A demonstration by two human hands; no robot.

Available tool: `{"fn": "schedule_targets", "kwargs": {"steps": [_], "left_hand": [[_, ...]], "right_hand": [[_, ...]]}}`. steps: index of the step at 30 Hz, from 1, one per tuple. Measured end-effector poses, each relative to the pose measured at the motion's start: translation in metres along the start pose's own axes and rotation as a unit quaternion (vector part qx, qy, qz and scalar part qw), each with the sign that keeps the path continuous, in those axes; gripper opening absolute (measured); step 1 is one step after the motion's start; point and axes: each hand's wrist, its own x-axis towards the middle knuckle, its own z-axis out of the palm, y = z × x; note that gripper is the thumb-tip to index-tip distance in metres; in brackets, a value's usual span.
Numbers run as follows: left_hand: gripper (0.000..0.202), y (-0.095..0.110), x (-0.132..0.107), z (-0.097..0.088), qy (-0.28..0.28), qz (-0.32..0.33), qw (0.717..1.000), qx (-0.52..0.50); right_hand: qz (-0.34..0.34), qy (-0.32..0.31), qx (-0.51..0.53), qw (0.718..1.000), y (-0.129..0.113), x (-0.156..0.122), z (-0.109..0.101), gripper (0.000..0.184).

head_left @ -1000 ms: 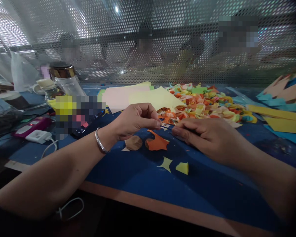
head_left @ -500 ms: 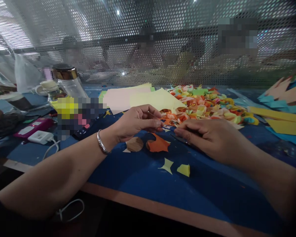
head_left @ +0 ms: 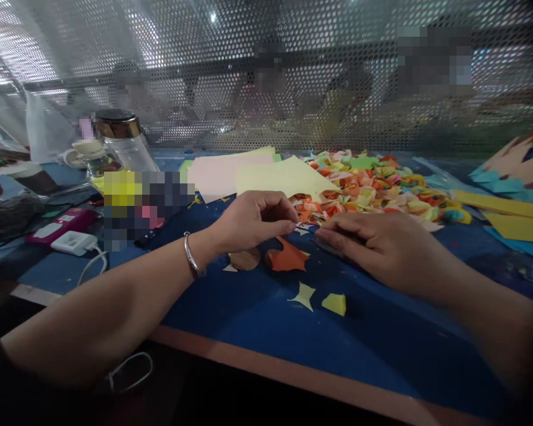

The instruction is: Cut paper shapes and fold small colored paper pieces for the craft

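Observation:
My left hand [head_left: 260, 220], with a silver bangle at the wrist, is closed with thumb and fingertips together; I cannot make out what is between them. My right hand [head_left: 377, 244] is closed in a pinch opposite it, a small gap apart. A dark, thin edge shows under its fingertips, too unclear to name. Below the hands lie a curled orange paper piece [head_left: 288, 257], a round brown piece [head_left: 245, 259], a pale four-pointed paper scrap [head_left: 304, 296] and a folded yellow scrap [head_left: 335, 303]. Small white scraps lie behind the fingertips.
Behind my hands are paper sheets [head_left: 275, 178] and a heap of colourful paper pieces [head_left: 364, 189]. On the left stand a bottle [head_left: 127, 142], a magenta device [head_left: 62, 226] and a white charger [head_left: 74, 242]. Yellow strips [head_left: 510, 207] and a folded-paper form [head_left: 510, 168] are at right.
The thin blue strip seen between my fingertips is no longer visible there. My left thumb and fingers have shifted slightly right. The whole view has moved a little.

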Motion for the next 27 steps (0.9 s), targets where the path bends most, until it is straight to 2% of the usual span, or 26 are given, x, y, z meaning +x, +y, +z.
{"fn": "schedule_targets", "kwargs": {"steps": [4, 6, 8, 10, 13, 20, 27], "left_hand": [[0.008, 0.007, 0.001, -0.012, -0.042, -0.031, 0.999, -0.017], [0.008, 0.009, 0.001, -0.018, -0.037, -0.052, 0.998, -0.029], [0.008, 0.007, 0.002, -0.023, 0.002, -0.074, 0.996, -0.050], [0.010, 0.002, 0.003, -0.026, 0.066, -0.097, 0.990, -0.079], [0.013, -0.005, 0.005, -0.026, 0.135, -0.129, 0.976, -0.109], [0.015, -0.003, 0.002, -0.011, 0.111, -0.153, 0.966, -0.177], [0.014, 0.000, -0.001, 0.000, 0.110, -0.158, 0.963, -0.189]], "right_hand": [[-0.007, -0.001, -0.002, 1.000, -0.002, -0.001, -0.002, 0.037], [0.000, -0.001, -0.004, 1.000, 0.000, -0.001, -0.003, 0.038], [0.016, 0.007, -0.011, 1.000, 0.004, -0.001, -0.004, 0.038], [0.039, 0.006, -0.026, 0.999, 0.010, -0.001, -0.003, 0.039], [0.070, -0.022, -0.054, 0.996, 0.016, -0.001, 0.001, 0.039], [0.109, -0.083, -0.092, 0.986, 0.011, 0.001, 0.011, 0.039], [0.157, -0.106, -0.117, 0.975, 0.002, 0.002, 0.012, 0.034]]}}
